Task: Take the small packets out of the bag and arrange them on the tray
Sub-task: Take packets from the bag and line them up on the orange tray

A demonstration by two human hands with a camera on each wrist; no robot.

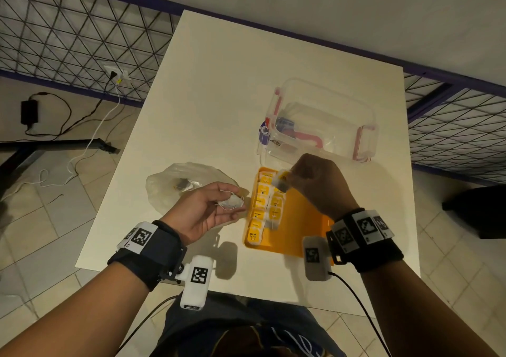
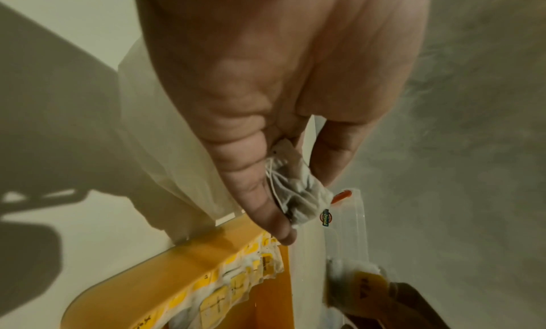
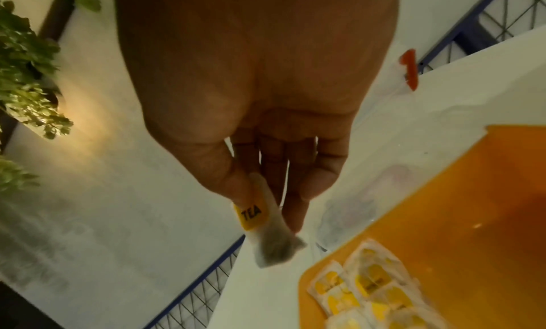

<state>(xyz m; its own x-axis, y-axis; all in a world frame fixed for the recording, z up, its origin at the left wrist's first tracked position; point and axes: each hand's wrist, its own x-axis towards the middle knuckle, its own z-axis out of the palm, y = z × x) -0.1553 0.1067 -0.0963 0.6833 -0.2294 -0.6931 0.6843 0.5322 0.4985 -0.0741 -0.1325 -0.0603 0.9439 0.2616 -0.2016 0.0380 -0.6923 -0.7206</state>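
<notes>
White table [image 1: 219, 88]; tiled floor [image 1: 41, 233]; wire-grid fence [image 1: 68, 41]; wall socket [image 1: 116, 72].

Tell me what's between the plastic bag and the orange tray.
In the head view, the left hand, holding bunched tea bags, sits between the plastic bag and orange tray.

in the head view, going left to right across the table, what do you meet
plastic bag → left hand holding a bunch of tea bags → rows of tea bags on the orange tray → right hand pinching one tea bag
</notes>
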